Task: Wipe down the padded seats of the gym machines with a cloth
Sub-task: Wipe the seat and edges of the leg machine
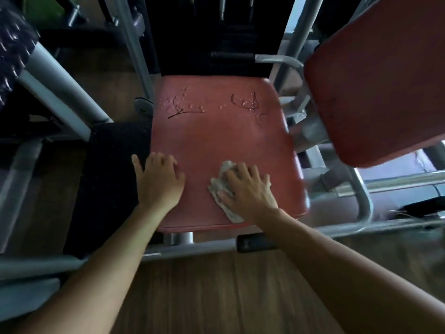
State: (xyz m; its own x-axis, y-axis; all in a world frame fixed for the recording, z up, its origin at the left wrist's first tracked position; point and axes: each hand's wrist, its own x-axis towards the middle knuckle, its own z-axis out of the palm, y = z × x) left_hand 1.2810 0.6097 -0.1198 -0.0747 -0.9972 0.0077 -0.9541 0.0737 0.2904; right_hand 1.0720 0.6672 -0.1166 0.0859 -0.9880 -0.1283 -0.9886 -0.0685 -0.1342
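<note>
Below, red padded seat (216,136) — cracked, scuffed; right hand (249,190) flat on crumpled cloth (216,186), left hand (159,179) relaxed beside.

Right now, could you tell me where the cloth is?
Head view: the cloth lies under the right hand on the near-right corner of the red seat.

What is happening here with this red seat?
A person is wiping a gym machine's red seat. The right hand presses a pale cloth flat on the near part of it. The left hand rests on the seat's left edge. The far part shows cracked patches.
</note>
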